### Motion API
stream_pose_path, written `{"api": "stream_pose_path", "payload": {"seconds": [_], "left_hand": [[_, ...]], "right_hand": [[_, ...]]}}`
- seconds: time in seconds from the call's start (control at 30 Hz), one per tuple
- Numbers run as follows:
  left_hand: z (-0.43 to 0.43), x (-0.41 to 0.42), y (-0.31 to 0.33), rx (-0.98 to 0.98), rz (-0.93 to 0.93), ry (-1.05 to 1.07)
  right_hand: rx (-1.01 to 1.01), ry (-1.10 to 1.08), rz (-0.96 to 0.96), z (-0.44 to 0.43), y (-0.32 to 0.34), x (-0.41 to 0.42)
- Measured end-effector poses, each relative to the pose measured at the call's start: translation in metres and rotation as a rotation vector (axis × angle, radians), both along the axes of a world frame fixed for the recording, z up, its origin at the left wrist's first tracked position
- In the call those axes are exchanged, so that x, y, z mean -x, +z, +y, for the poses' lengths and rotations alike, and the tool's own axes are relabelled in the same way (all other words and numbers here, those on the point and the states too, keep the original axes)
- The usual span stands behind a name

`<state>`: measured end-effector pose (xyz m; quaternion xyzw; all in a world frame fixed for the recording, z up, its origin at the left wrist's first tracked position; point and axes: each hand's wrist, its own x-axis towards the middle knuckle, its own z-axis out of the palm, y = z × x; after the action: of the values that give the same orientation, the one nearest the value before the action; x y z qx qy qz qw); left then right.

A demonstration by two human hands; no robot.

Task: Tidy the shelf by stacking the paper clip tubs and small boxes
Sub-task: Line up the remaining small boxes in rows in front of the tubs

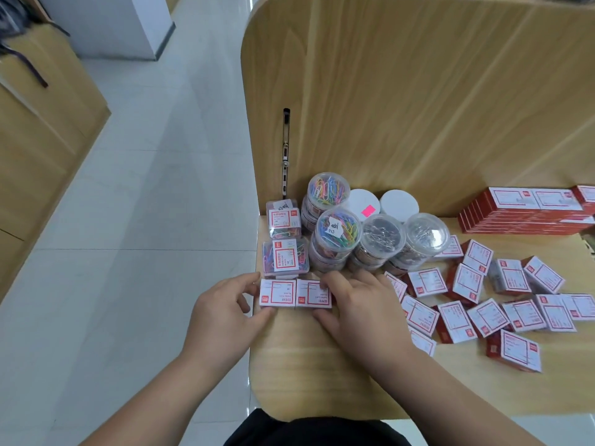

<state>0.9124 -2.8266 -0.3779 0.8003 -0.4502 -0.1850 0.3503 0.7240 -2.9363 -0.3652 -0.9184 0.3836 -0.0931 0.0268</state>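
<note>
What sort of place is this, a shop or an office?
Probably a stationery shop or stockroom: many identical small boxes lie on a wooden shelf, beside stacked paper clip tubs, one with a handwritten label.

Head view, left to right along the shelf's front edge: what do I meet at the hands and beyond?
Left hand → first small box, pinched by it → second small box, held by the right hand → loose scatter of red-and-white boxes.
</note>
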Motion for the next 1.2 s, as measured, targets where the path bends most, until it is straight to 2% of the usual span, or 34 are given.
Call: {"api": "stream_pose_path", "payload": {"seconds": [0.17,0.4,0.53,0.67,0.8,1.0,1.1,1.2], "left_hand": [[-0.005,0.002,0.003,0.007,0.001,-0.029],[-0.003,0.004,0.006,0.018,-0.028,-0.045],[0.006,0.006,0.002,0.014,-0.007,-0.027],[0.017,0.017,-0.001,0.147,-0.146,0.013],[0.009,0.044,0.001,0.305,-0.225,-0.162],[-0.023,0.099,0.008,0.256,-0.333,-0.339],[-0.037,0.112,0.006,0.176,-0.468,-0.307],[-0.038,0.113,0.002,0.168,-0.521,-0.215]], "right_hand": [[0.007,-0.019,-0.056,-0.003,-0.002,-0.001],[-0.052,-0.001,-0.025,-0.002,0.002,0.004],[-0.079,0.017,-0.176,-0.012,0.016,0.037],[-0.002,-0.037,-0.226,-0.029,0.022,0.085],[-0.019,-0.033,-0.100,-0.036,0.016,0.111],[-0.038,0.042,0.004,-0.023,0.009,0.112],[-0.044,0.075,-0.021,-0.024,0.010,0.109],[-0.032,0.171,-0.038,-0.031,0.010,0.107]]}}
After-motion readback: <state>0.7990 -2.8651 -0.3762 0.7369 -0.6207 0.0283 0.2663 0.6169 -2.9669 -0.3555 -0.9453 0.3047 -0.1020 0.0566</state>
